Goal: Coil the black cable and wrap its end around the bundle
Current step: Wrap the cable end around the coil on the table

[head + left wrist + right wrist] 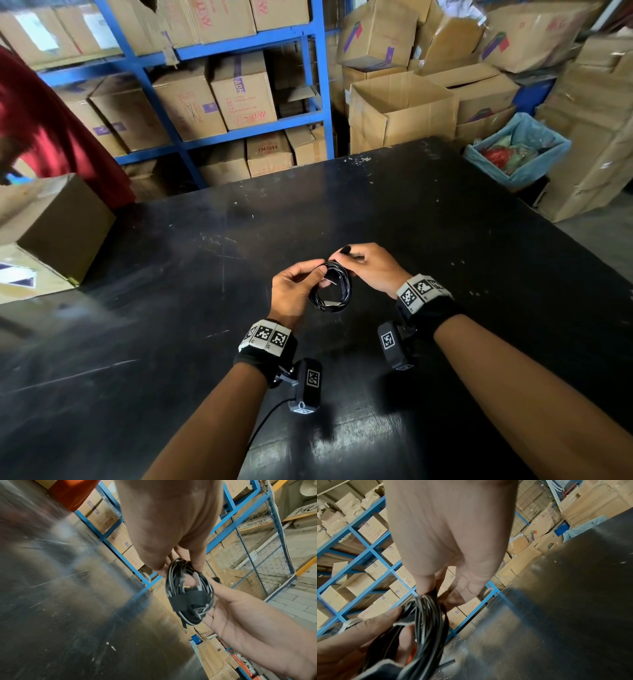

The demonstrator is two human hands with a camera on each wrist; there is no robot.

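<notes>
Warehouse bay, boxed shelving (pixel 219 102) behind; black counter (pixel 428 219) under your hands. Coiled black cable (pixel 330 287) is held above it, betw. both hands. Left hand (pixel 294 291) pinches the bundle's near side; right hand (pixel 371 267) pinches the strap/end at the top. A band (pixel 187 600) crosses the loops. Risk: if the left pinch slackens, loops likely spring apart; a slack end leaves the wrap loose, prob. unwinding. Can't tell if it's fastened.

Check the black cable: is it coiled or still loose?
Coiled. The black cable forms a small loop bundle with a strap across it, held by left hand and right hand.
</notes>
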